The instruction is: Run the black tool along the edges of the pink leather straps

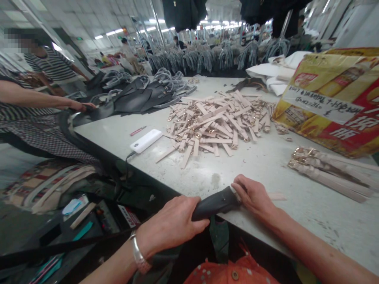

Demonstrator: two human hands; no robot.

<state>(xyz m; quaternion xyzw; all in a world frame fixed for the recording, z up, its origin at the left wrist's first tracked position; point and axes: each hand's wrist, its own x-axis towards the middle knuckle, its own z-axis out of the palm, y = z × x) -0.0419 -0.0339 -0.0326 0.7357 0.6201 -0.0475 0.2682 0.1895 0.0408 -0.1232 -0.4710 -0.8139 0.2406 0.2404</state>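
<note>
A black leather-like piece, curved or folded over, spans the gap between my two hands above the table's near edge. My left hand, with a silver bracelet at the wrist, is closed round its left end. At the other end my right hand pinches with thumb and fingers; a small pale bit shows at the fingertips, its kind unclear. A pale strip lies on the table beside my right hand. Beyond, a heap of pale straps with gold-coloured metal fittings covers the table's middle.
A white power bank with a cable and a pen lie left of the heap. Bundled straps and a printed yellow-red bag occupy the right. Black pieces pile up at the back left, near another person's hand.
</note>
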